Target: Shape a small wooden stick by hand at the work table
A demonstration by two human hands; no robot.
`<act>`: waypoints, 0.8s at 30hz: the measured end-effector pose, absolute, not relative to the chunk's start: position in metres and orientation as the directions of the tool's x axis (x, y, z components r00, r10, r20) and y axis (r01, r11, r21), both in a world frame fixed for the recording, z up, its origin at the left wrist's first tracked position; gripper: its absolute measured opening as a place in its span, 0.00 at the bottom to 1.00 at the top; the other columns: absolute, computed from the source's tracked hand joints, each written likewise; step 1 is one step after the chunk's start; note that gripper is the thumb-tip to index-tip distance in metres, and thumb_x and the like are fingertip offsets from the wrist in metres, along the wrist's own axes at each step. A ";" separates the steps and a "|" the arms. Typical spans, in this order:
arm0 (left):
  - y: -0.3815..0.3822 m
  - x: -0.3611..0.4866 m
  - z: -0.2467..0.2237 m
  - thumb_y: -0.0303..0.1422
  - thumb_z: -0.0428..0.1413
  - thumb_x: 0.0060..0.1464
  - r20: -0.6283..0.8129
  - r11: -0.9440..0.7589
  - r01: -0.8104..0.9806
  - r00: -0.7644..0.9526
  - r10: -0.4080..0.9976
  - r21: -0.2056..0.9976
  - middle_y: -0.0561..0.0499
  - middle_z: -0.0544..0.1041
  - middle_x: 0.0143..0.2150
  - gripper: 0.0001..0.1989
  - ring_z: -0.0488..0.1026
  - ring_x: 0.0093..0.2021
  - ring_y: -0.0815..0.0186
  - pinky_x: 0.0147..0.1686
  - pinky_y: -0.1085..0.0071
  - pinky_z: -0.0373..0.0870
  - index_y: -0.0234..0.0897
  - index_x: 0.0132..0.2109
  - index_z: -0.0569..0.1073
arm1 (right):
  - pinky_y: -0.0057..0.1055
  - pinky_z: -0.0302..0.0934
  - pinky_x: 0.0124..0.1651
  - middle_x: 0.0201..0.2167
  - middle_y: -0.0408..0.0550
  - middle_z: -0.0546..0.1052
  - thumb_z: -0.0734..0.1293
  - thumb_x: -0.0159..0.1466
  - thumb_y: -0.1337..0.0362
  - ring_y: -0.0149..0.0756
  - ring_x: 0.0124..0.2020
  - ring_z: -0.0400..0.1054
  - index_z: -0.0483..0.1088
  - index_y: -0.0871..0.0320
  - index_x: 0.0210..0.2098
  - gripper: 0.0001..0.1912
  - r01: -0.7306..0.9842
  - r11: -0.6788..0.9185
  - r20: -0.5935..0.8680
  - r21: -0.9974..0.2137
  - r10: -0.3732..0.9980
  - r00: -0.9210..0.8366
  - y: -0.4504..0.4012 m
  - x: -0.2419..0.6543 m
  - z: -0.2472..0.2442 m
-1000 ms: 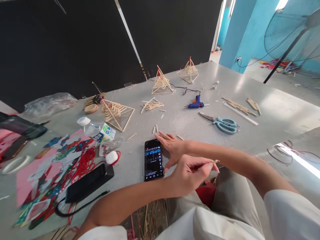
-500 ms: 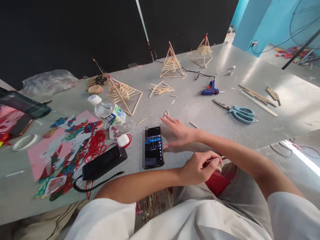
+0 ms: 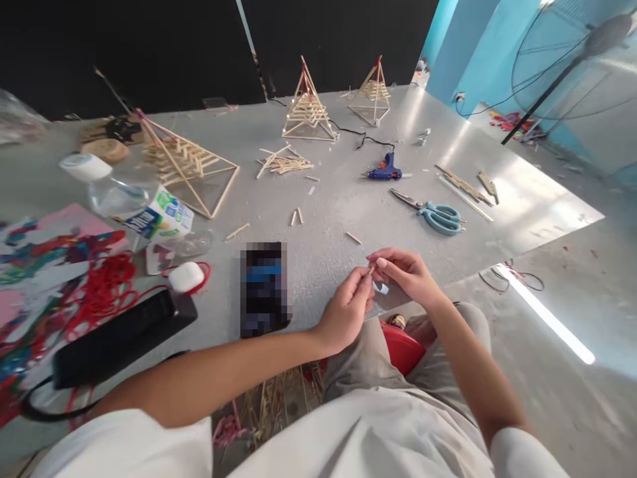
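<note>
As the two hands come together at the near edge of the table (image 3: 328, 232), the left hand (image 3: 346, 309) has a small stick (image 3: 371, 269) nipped between thumb and finger; the right hand (image 3: 405, 273) pinches it too, fingertips almost touching the left's; over to the left lies the pixelated phone (image 3: 265, 289); beyond the hands, a loose stick (image 3: 353, 238); farther right, the blue-handled scissors (image 3: 440, 218), just nearer than the glue gun (image 3: 387, 168)!

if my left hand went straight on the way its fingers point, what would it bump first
Most likely your right hand: the fingertips of your left hand point at its fingers, seemingly almost touching, though depth is unclear in this view.
</note>
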State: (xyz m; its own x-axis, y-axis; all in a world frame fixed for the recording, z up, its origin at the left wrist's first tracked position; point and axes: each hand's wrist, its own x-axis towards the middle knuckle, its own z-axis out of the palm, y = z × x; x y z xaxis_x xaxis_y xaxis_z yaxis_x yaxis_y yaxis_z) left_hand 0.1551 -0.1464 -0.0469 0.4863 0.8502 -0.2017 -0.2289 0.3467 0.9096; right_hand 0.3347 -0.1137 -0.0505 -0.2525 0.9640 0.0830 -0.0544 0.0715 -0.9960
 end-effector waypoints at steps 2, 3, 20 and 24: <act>-0.148 0.153 -0.049 0.45 0.50 0.73 -0.159 0.272 -0.177 0.480 0.863 0.946 0.59 0.56 0.29 0.14 0.48 0.24 0.73 0.23 0.75 0.47 0.39 0.45 0.67 | 0.27 0.64 0.33 0.29 0.43 0.78 0.73 0.70 0.49 0.27 0.28 0.67 0.81 0.57 0.38 0.16 -0.037 0.113 0.119 -0.993 0.956 -0.269 -0.115 0.335 -0.051; -0.149 0.153 -0.050 0.45 0.49 0.74 -0.143 0.246 -0.160 0.478 0.867 0.956 0.59 0.57 0.29 0.14 0.48 0.25 0.73 0.23 0.75 0.48 0.39 0.45 0.67 | 0.27 0.63 0.33 0.29 0.43 0.77 0.72 0.71 0.50 0.27 0.27 0.66 0.80 0.57 0.36 0.16 -0.025 0.130 0.132 -0.991 0.950 -0.283 -0.116 0.336 -0.050; -0.149 0.150 -0.045 0.43 0.49 0.73 -0.154 0.234 -0.117 0.471 0.869 0.965 0.60 0.56 0.27 0.14 0.47 0.24 0.72 0.22 0.76 0.49 0.39 0.40 0.65 | 0.30 0.62 0.35 0.33 0.47 0.81 0.70 0.74 0.60 0.30 0.33 0.71 0.83 0.56 0.42 0.09 0.162 0.439 0.376 -0.884 0.872 -0.312 -0.121 0.338 -0.046; -0.147 0.150 -0.042 0.45 0.51 0.71 -0.185 0.283 -0.149 0.466 0.865 0.947 0.62 0.55 0.25 0.16 0.47 0.23 0.73 0.21 0.78 0.48 0.40 0.38 0.63 | 0.30 0.61 0.35 0.34 0.47 0.83 0.71 0.72 0.63 0.30 0.32 0.71 0.85 0.55 0.42 0.07 0.203 0.504 0.443 -0.839 0.851 -0.282 -0.123 0.335 -0.047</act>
